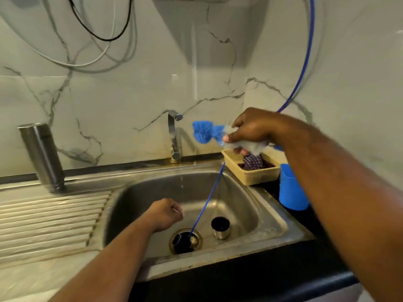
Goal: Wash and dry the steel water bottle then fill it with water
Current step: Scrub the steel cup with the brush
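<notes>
Standing on drainboard (54, 214), bottle (41, 155) well apart from fingers (174, 207).

bottle (42, 155) — left of sink (270, 216)

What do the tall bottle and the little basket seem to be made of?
The bottle looks like brushed steel: grey, with soft streaked reflections. The basket seems moulded plastic: matte beige, with a fine perforated lattice wall.
</notes>
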Demonstrator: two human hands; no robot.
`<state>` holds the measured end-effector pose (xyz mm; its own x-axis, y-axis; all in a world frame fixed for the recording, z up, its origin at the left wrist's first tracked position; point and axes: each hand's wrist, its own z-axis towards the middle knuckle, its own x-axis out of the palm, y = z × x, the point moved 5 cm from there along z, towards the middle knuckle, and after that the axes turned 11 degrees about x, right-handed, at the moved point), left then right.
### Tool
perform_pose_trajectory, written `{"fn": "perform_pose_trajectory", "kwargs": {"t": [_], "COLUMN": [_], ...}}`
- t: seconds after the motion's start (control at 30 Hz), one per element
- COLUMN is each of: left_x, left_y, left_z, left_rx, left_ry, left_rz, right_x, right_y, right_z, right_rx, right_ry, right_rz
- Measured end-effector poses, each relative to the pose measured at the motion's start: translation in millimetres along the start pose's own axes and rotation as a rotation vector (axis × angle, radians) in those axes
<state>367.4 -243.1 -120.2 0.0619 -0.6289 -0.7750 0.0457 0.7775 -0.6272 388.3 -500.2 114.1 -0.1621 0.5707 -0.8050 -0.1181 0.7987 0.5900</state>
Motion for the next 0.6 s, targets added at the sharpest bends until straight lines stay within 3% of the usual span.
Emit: {"fn": "perform_pose_trajectory", "kwargs": {"t": [0.1,0.23,0.37,0.6], "left_x": [-3.0,-4.9,21.1,110.3], "left_y": [-0.5,-8.0,-13.4,-35.5], "left_z": [4.4,28.1,54.5,81.6], "left_rx": [-0.004,0.041,0.060,0.338], "left_ry": [0.013,0.103,0.355,0.558], "left_rz": [0.025,0.203,0.381,0.548], "right_x": [53.8,82.2,93.7,94.2], "right_y": [-5.6,-2.3,-19.5,-32.9], "right_z": [27.1,51.7,72.9,92.9], "right_rx": [-0.084,-0.239,-0.306,-0.339], "right_ry": [-0.006,-0.101,-0.194,-0.362], "right_rz": [0.216,0.079,0.112,0.079]}}
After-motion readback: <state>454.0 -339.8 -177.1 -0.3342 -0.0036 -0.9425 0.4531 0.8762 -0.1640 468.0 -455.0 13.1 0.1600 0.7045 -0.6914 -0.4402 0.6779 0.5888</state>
